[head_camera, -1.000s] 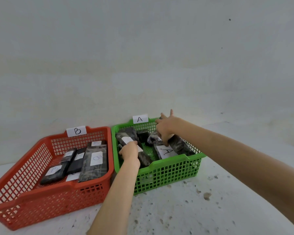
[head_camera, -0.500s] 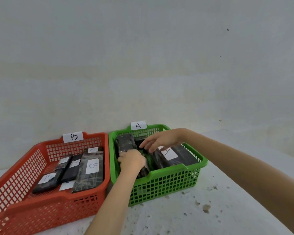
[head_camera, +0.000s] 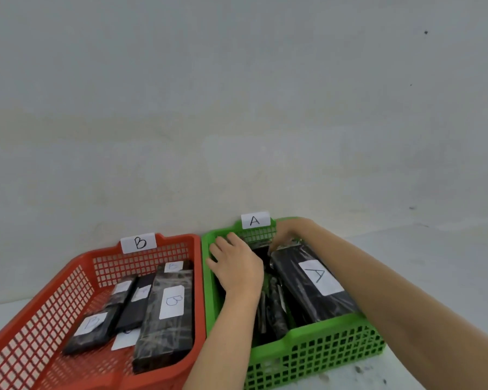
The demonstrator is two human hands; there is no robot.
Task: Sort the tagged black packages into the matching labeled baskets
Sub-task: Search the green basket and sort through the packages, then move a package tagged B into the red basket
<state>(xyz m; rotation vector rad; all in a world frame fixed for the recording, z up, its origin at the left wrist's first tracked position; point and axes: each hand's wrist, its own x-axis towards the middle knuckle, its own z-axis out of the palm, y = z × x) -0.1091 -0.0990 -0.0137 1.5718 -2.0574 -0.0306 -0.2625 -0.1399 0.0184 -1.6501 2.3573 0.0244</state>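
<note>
Reaching into the green basket, both hands are at work among the black packages stacked there. The left hand lies palm down over the left side of the load, fingers fairly straight and lightly spread, pressing or resting on what is beneath; nothing is seen pinched in its grip. The right hand is at the far end of the basket, just under the "A" label, its fingers curled down toward the end of a package; whether they have closed on it cannot be told, since the fingertips are hidden. The large A-tagged package lies lengthwise along the right side of the green basket, tag up, with narrower packages on edge between it and the left hand. The red basket, marked by the "B" label, holds several packages lying flat, the biggest being a B-tagged package against its right wall. Both baskets stand touching on the pale worktop. In my judgement the packages are light to moderate in weight, fairly stiff as blocks, but wrapped in glossy, wrinkled film that will be slippery; a hold across the narrow width near one end, thumb opposing fingers, looks soundest, keeping clear of the paper tags.
</note>
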